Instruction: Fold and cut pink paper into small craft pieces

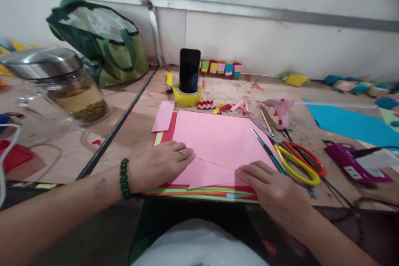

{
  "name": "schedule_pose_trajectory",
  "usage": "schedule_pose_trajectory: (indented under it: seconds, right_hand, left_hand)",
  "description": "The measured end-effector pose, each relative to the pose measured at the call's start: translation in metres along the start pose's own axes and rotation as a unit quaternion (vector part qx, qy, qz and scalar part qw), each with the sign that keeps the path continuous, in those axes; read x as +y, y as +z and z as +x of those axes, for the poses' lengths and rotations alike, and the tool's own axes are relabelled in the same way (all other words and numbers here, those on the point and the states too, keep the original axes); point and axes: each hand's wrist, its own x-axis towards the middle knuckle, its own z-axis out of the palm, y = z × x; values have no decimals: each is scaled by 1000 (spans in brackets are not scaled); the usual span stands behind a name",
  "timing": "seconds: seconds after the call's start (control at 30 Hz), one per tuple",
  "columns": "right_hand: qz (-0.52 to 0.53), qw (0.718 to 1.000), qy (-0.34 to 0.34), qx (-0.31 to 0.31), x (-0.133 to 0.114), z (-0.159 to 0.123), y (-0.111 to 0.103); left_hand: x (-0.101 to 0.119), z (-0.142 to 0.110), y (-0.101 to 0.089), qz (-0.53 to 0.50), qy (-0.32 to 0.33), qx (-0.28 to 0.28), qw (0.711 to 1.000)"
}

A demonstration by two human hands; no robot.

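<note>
At the desk's (121, 160) near edge, pink paper (212, 137) tops a stack of coloured sheets (199, 195). The left hand (165, 162) lies flat across the paper's left side, fingers extended, gripping nothing. The right hand's (271, 187) bent fingers touch its right side; its thumb is hidden, so I cannot tell whether it pinches. Scissors (304, 165) overlap the paper's right edge. Toward the desk's far edge stands a phone (189, 70).
</note>
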Motion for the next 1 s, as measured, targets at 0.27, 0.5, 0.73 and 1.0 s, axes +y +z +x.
schedule_pose_trajectory:
  seconds: [0.27,0.5,0.73,1.0]
  right_hand:
    - [4,998,53,18,-6,4,-1]
    - [-60,997,-12,-47,-9,29,0]
    - [4,997,79,-5,-1,-7,-2]
    - [-41,990,125,50,-8,-14,3]
  left_hand:
    - [1,1,-4,-32,-27,24,999]
    - [12,18,-21,-18,-58,-80,995]
    - [3,17,-18,-103,-119,-1,988]
    - [-21,80,-5,-163,-139,-37,976]
